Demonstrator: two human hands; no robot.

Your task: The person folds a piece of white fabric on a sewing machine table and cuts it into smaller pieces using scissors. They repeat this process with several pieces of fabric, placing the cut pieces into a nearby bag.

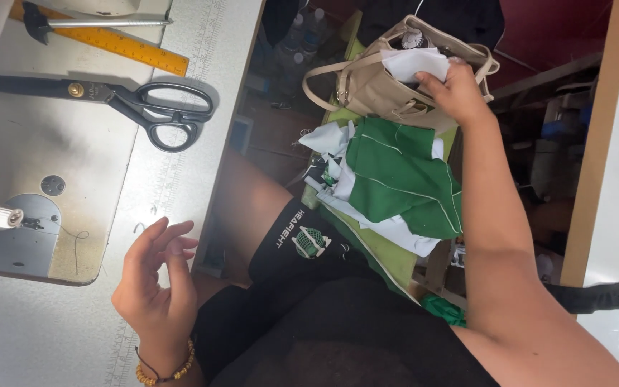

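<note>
My right hand (456,89) was in the bag while my left hand (153,276) hung free.

My right fingers were closed on a piece of white cloth (415,63) at the mouth of the beige handbag (374,89), which sat beside a pile of green and white fabric (395,179). My left hand was open and held nothing, above the table edge (180,179), with the black scissors (130,104) well apart from it.

A pale grey table (51,315) fills the left of the frame under even light. A wood-edged white surface (614,236) runs down the right edge, with dim, cluttered floor (274,132) between them.
</note>
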